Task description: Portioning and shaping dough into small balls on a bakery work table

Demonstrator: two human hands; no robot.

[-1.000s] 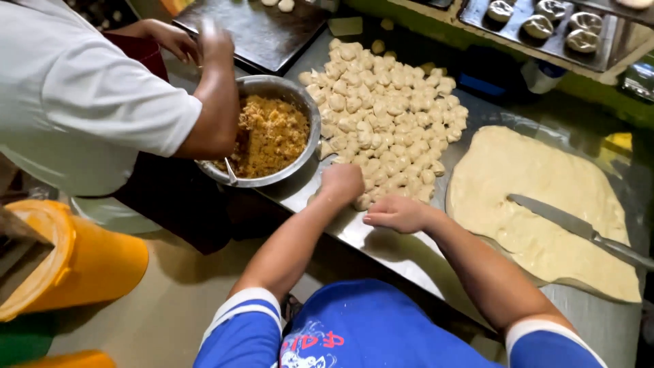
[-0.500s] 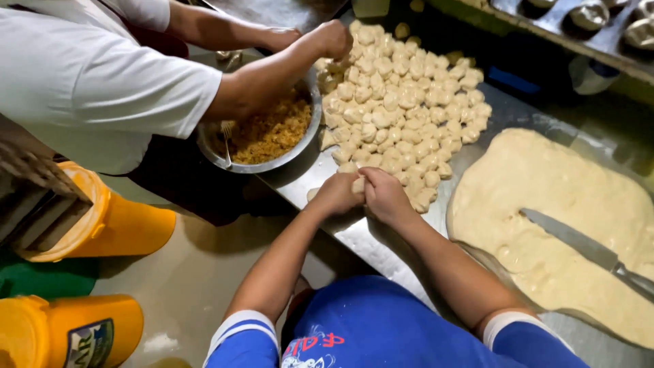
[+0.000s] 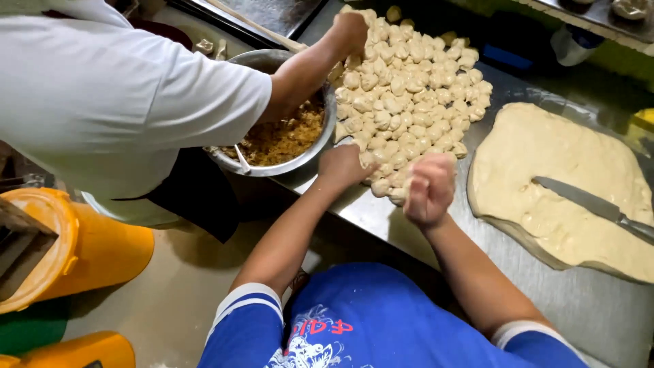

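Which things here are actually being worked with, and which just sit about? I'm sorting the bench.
In use:
- left hand on the pile of dough pieces
- right hand, closed and lifted off the steel table

Lying about:
- dough sheet with knife
- filling bowl, by a co-worker
- orange buckets

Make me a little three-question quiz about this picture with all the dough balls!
1. True or false: the knife lies on the flat dough sheet.
2. What does the left hand touch? A) the heap of dough balls B) the orange bucket C) the knife
3. Fill in: the metal bowl holds a brown crumbly ____.

Key: 1 true. 2 A. 3 filling. The right hand is a raised fist; whether it holds anything cannot be told.
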